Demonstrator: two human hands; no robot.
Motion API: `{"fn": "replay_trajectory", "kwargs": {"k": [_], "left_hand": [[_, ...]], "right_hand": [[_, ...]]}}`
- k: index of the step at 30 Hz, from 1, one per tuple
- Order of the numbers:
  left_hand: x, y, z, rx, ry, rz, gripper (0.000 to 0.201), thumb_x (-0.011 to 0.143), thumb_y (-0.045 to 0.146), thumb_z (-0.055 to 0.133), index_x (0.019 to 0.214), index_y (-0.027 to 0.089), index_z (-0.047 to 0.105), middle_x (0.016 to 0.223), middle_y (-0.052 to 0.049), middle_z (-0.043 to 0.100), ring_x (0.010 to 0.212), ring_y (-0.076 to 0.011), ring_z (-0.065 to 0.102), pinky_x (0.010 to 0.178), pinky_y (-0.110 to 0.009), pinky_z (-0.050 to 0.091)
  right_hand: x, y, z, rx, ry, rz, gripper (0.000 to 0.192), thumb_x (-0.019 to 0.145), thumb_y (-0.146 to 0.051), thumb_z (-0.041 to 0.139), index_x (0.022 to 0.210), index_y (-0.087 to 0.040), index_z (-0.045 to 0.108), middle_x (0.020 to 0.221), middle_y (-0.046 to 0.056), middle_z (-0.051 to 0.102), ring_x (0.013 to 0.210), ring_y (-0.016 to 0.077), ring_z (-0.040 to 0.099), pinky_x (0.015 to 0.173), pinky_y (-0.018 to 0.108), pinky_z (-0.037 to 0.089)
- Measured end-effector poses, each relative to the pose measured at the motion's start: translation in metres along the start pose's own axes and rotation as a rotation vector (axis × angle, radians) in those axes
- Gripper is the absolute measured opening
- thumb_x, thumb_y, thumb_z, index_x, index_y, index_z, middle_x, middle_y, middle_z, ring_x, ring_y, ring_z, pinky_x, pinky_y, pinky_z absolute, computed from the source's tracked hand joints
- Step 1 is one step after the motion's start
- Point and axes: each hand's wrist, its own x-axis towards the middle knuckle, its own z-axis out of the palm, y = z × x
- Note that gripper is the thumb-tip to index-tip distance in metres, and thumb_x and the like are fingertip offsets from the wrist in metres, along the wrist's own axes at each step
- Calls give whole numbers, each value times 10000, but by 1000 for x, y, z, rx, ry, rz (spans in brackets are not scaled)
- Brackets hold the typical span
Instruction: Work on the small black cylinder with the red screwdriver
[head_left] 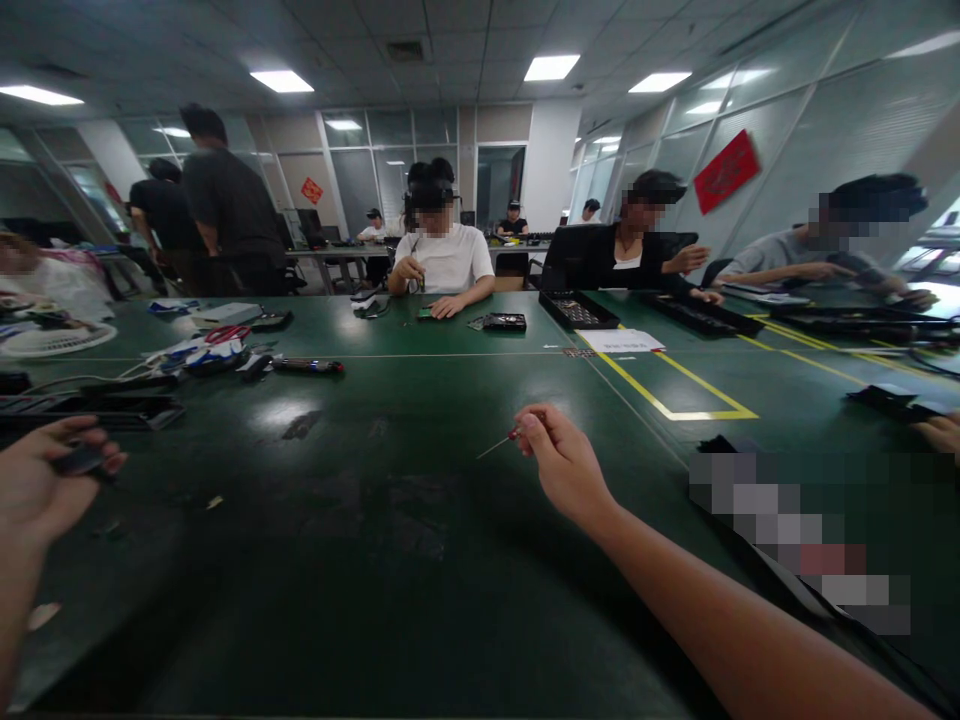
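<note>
The green table (300, 620) spreads nearest, marked with a yellow tape outline (712, 414). Far left of that outline, the left hand (49, 485) curls around a dark piece (79, 460); just left and nearer, the right hand (562, 462) pinches a slim screwdriver (514, 434), its shaft jutting beyond the fingertips. Seemingly tool-readying; moving on calls for a steady pinch.

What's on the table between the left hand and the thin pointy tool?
In the head view, a small pale scrap and some dark patches lie between the left hand and the thin tool.
</note>
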Motion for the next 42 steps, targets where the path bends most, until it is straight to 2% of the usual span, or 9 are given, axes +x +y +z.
{"fn": "replay_trajectory", "kwargs": {"k": [3, 6, 9, 18, 24, 28, 32, 37, 42], "left_hand": [[-1, 2, 32, -265, -138, -95, 262, 668, -35, 447, 861, 133, 504, 723, 19, 491, 688, -103, 514, 733, -262, 497], [-29, 13, 71, -356, -384, -122, 330, 669, -27, 481, 943, 146, 544, 744, 16, 510, 712, -115, 524, 766, -261, 498], [-68, 21, 112, -375, -660, -145, 359, 691, 2, 508, 1013, 153, 562, 778, 7, 540, 739, -135, 547, 767, -268, 489], [-161, 16, 205, -360, -1119, -48, 346, 644, 94, 447, 943, 129, 619, 718, -23, 535, 693, -160, 496, 671, -290, 377], [-181, 3, 224, -334, -1156, 180, 448, 678, 119, 516, 1122, 157, 552, 905, -22, 544, 847, -166, 527, 806, -305, 406], [-176, -15, 226, -115, -1076, 405, 571, 667, 7, 578, 1203, 182, 486, 1058, -45, 585, 1004, -186, 564, 951, -349, 411], [-170, -28, 227, -93, -1126, 369, 377, 778, 86, 668, 1134, 184, 597, 1137, -73, 657, 1073, -221, 616, 985, -401, 448], [-165, -36, 231, -80, -1038, 522, 397, 746, 71, 755, 1109, 227, 712, 1208, -55, 670, 1176, -227, 601, 1095, -422, 405], [-165, -40, 232, -84, -1016, 442, 467, 758, 79, 768, 1194, 222, 685, 1182, -64, 702, 1107, -223, 651, 1047, -417, 460]], "right_hand": [[0, -2, -1, 8, 2, 6, 288, 1003, -452, 454, 960, -218, 617, 752, 12, 632, 696, 174, 603, 662, 309, 470], [0, -4, -1, -3, 0, 19, 297, 1000, -464, 464, 940, -220, 621, 699, -4, 610, 644, 164, 585, 619, 299, 447], [-1, -5, -2, -13, -14, 44, 312, 998, -491, 471, 934, -225, 622, 632, -27, 577, 576, 154, 555, 566, 290, 414], [-1, -1, 0, 8, -4, 29, 267, 993, -458, 485, 1020, -223, 608, 715, -10, 614, 661, 170, 605, 640, 309, 464], [-1, -1, 2, -11, 89, -2, 261, 969, -396, 519, 1139, -213, 593, 861, 31, 670, 770, 189, 643, 721, 332, 493], [-1, -9, -1, -83, 101, 1, 252, 965, -426, 528, 949, -206, 649, 779, 22, 666, 693, 177, 612, 657, 311, 465], [-3, -11, -3, -27, 100, -26, 281, 955, -439, 558, 816, -206, 631, 720, 10, 640, 666, 167, 594, 621, 298, 444], [-5, -6, -1, 186, 119, -67, 186, 955, -373, 569, 988, -206, 643, 790, 13, 674, 714, 163, 631, 677, 307, 500], [-7, -4, 2, 131, 41, -44, 222, 964, -403, 566, 1049, -208, 628, 871, 40, 709, 786, 184, 676, 733, 342, 533]]}}
